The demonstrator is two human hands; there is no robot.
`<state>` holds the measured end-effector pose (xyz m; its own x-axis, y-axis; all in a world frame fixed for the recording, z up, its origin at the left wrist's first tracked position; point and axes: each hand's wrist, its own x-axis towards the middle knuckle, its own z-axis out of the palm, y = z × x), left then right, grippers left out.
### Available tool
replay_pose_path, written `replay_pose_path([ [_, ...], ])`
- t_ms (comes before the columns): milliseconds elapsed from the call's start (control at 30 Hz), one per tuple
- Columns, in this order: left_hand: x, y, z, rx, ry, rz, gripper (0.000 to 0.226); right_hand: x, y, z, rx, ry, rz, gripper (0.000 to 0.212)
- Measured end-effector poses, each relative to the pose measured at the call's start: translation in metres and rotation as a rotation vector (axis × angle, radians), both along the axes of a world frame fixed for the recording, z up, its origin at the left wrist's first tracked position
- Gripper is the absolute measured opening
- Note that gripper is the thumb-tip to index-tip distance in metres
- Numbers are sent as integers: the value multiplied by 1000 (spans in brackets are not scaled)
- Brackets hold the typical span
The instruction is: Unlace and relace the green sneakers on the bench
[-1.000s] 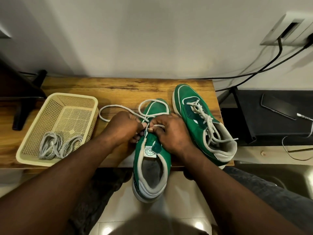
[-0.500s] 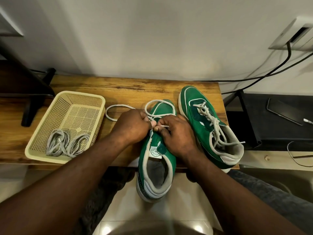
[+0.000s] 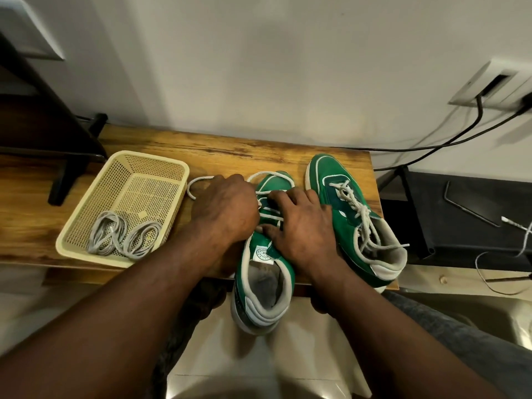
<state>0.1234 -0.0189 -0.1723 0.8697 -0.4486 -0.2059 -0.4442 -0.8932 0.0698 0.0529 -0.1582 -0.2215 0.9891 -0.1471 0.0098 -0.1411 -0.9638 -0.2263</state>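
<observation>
- The step in hand looks like relacing: the white lace (image 3: pixel 201 178) is being worked through the near sneaker (image 3: pixel 260 256). It sits at lower centre of the frame, its heel overhanging the worktop (image 3: pixel 259 152) edge.
- The left grip (image 3: pixel 227 208) is curled over the lace and seems to pinch it. The right grip (image 3: pixel 302 223) lies spread flat on the eyelet rows.
- The next move likely calls for drawing the slack through evenly.
- The other sneaker (image 3: pixel 354 223), at right, is already laced.
- The cream basket (image 3: pixel 155 168), at left, holds coiled grey laces (image 3: pixel 123 240).
</observation>
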Motion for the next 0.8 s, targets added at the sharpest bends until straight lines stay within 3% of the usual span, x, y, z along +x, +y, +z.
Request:
replay_pose_path([
  [233, 4, 9, 10, 67, 92, 83, 12, 0, 8, 5, -44, 4, -19, 67],
  [333, 8, 17, 32, -107, 128, 256, 22, -1, 8, 7, -62, 19, -39, 64],
  [467, 22, 53, 51, -609, 107, 497, 13, 5, -1, 16, -80, 57, -50, 64],
  [533, 18, 58, 52, -918, 343, 571, 22, 7, -2, 21, -92, 99, -22, 65],
  [633, 9, 43, 46, -1249, 874, 526, 21, 8, 0, 27, -54, 165, -8, 66],
  [700, 7, 31, 35, -1231, 967, 485, 20, 8, 0, 30, -80, 159, -12, 71],
  [800, 15, 16, 14, -1041, 762, 465, 16, 7, -2, 32, -141, 143, -67, 91],
])
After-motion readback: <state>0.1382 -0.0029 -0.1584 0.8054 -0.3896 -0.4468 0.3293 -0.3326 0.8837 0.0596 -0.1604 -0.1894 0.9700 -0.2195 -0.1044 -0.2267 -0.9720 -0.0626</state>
